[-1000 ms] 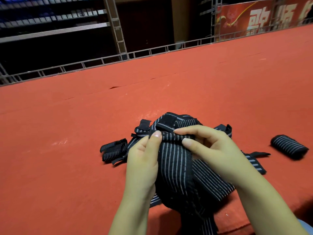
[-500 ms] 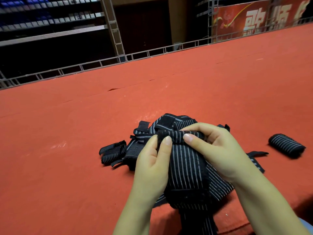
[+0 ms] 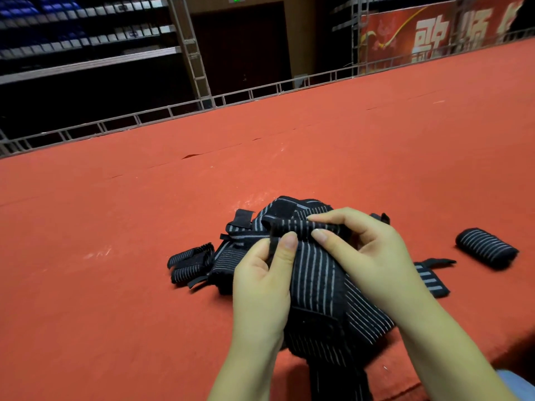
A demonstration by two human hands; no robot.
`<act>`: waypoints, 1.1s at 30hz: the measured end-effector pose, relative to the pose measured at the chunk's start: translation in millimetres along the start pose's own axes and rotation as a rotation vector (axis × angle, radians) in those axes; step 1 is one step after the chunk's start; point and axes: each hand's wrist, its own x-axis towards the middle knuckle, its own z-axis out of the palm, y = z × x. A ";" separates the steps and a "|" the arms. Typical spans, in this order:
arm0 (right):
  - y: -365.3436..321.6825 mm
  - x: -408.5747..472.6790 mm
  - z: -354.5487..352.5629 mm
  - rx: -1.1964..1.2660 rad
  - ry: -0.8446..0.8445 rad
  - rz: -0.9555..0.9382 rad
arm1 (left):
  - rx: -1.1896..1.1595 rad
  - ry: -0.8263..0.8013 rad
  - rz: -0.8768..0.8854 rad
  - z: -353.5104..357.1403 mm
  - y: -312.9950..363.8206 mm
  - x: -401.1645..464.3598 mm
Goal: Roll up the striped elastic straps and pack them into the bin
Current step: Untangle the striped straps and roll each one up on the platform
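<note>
Thumbs and forefingers of my left hand (image 3: 262, 273) and right hand (image 3: 364, 253) pinch the striped strap's (image 3: 315, 273) folded top edge above the loose pile (image 3: 249, 235) on red felt (image 3: 115, 241), I judge to start a tight roll. One finished roll (image 3: 486, 248) lies well apart; no bin shows.

strap in the hands (image 3: 315, 273): black, thin pale grey lengthwise stripes
rolled strap (image 3: 487, 248): black, fine grey stripes
strap pile (image 3: 231, 256): black with grey stripes
carpeted surface (image 3: 115, 256): orange-red
banner (image 3: 405, 33): red, pale characters, yellow swirl
railing (image 3: 260, 94): grey
</note>
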 end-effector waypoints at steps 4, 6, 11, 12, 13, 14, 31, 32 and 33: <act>-0.4 0.8 -0.7 -0.053 -0.071 -0.054 | -0.013 0.067 -0.009 0.8 3.7 -0.3; -0.1 0.4 -0.3 -0.051 -0.105 -0.078 | -0.034 0.090 -0.023 1.5 5.8 -0.1; 1.4 0.9 -4.6 -0.025 -0.194 -0.030 | -0.102 0.051 -0.053 2.0 10.3 -0.4; 2.4 1.0 -4.8 0.007 -0.231 0.011 | -0.121 0.051 -0.053 1.7 9.5 0.3; 3.5 0.6 -3.9 0.053 -0.263 0.049 | -0.135 0.050 -0.045 0.9 7.8 1.4; 4.7 -0.8 -2.0 0.126 -0.291 0.088 | -0.133 0.049 -0.035 0.7 6.6 2.4; 8.1 -3.2 3.2 0.366 -0.154 0.227 | -0.084 -0.157 -0.191 -8.9 8.4 1.6; 8.7 -3.1 2.8 0.350 -0.138 0.206 | -0.086 -0.185 -0.215 -9.2 8.8 1.4; 8.2 -2.6 1.7 0.331 -0.119 0.186 | -0.080 -0.207 -0.230 -8.9 9.5 0.5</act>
